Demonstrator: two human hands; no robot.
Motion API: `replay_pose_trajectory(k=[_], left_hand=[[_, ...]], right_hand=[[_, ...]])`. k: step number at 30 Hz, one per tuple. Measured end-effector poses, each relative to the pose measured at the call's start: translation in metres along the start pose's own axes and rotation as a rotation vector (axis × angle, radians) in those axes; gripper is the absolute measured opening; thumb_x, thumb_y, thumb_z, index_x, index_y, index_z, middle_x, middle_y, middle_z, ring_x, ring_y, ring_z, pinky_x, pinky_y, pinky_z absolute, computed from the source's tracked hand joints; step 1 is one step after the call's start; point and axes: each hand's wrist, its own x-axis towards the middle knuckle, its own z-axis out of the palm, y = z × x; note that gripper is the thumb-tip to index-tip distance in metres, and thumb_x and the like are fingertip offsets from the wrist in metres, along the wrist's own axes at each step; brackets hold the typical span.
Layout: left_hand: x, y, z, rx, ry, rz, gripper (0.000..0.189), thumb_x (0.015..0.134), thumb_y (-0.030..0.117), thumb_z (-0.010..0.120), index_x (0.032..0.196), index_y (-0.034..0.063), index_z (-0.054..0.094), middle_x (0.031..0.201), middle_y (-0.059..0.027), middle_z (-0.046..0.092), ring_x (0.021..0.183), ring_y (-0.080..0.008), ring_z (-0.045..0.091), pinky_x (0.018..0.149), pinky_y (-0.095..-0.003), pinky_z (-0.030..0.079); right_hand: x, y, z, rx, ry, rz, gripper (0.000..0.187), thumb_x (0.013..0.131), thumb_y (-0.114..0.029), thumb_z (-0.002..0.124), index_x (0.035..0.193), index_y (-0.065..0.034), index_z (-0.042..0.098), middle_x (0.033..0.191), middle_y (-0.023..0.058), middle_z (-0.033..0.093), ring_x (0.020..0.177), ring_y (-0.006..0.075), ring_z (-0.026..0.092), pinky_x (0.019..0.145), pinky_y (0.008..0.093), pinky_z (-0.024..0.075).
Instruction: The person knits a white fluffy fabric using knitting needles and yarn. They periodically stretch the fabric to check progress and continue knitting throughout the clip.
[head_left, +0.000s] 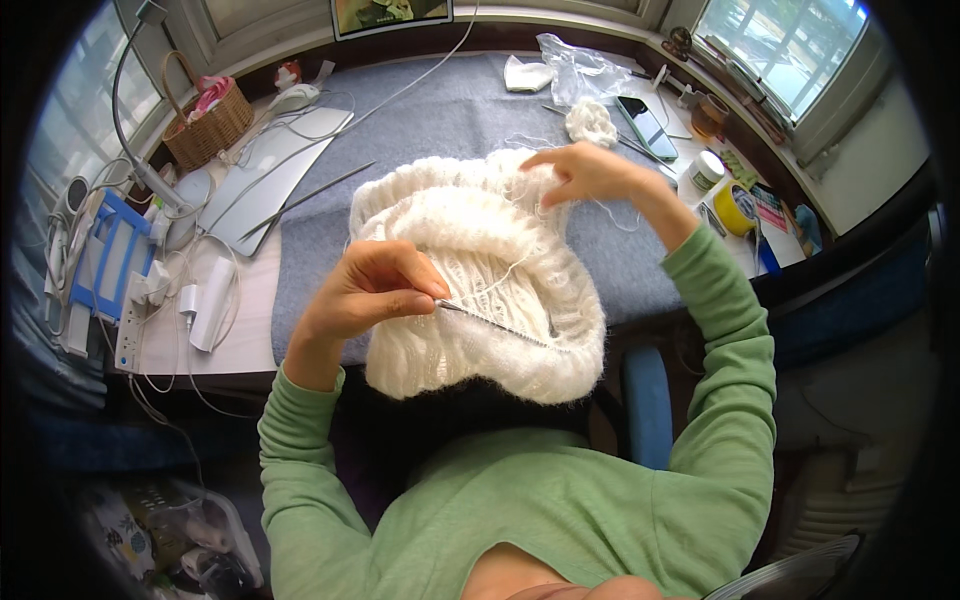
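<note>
A fluffy white knitted piece (472, 202) lies bunched in a ring at the table's front edge, its near side hanging over. My left hand (382, 289) pinches the end of a metal knitting needle (495, 322) between thumb and forefinger. Stitches line that needle along the knit's near edge. Over the far right part of the knit hovers my right hand (589, 176), thumb and forefinger spread apart; whether it touches the wool is unclear. Loose white yarn (619, 217) trails beside its wrist, and a ball of white yarn (591, 124) sits just beyond.
A grey felt mat (442, 97) covers the table's middle. On the left are spare needles (307, 199), a closed laptop (277, 180), a wicker basket (206, 124) and tangled cables. A phone (646, 127), a white jar (701, 176) and a yellow tape roll (735, 210) stand right.
</note>
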Motion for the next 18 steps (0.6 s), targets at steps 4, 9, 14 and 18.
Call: replay_pose_trajectory(k=[4, 9, 14, 18], left_hand=[[0.001, 0.005, 0.001, -0.005, 0.001, 0.010, 0.008, 0.074, -0.001, 0.068, 0.080, 0.0014, 0.062, 0.083, -0.0134, 0.065, 0.076, -0.0153, 0.062, 0.069, -0.0246, 0.047], [-0.003, 0.005, -0.003, -0.012, 0.032, 0.063, 0.008, 0.075, 0.001, 0.067, 0.081, 0.0011, 0.061, 0.083, -0.0146, 0.065, 0.076, -0.0159, 0.062, 0.069, -0.0249, 0.047], [0.002, 0.009, 0.001, -0.012, 0.025, 0.091, 0.008, 0.075, 0.002, 0.067, 0.080, 0.0014, 0.061, 0.083, -0.0153, 0.065, 0.076, -0.0161, 0.062, 0.069, -0.0248, 0.048], [0.007, 0.012, 0.005, 0.045, 0.014, 0.099, 0.008, 0.075, 0.001, 0.067, 0.080, 0.0017, 0.061, 0.082, -0.0152, 0.065, 0.075, -0.0159, 0.062, 0.070, -0.0247, 0.048]], right_hand=[[0.012, 0.030, 0.003, 0.012, 0.150, -0.107, 0.015, 0.078, -0.016, 0.065, 0.090, -0.0070, 0.066, 0.072, 0.0057, 0.063, 0.066, 0.0153, 0.059, 0.060, 0.0288, 0.0440], [-0.009, 0.069, -0.065, -0.062, 0.434, 0.143, 0.014, 0.076, -0.017, 0.066, 0.083, -0.0049, 0.065, 0.081, 0.0084, 0.066, 0.074, 0.0194, 0.062, 0.066, 0.0304, 0.0483], [-0.036, 0.073, -0.079, -0.327, 0.044, 0.368, 0.047, 0.069, -0.027, 0.071, 0.107, -0.0033, 0.059, 0.103, 0.0138, 0.062, 0.089, 0.0267, 0.060, 0.077, 0.0323, 0.0492], [-0.052, 0.046, -0.103, -0.610, 0.432, 0.263, 0.053, 0.075, -0.019, 0.069, 0.122, -0.0020, 0.051, 0.118, 0.0166, 0.056, 0.110, 0.0283, 0.053, 0.094, 0.0348, 0.0426]])
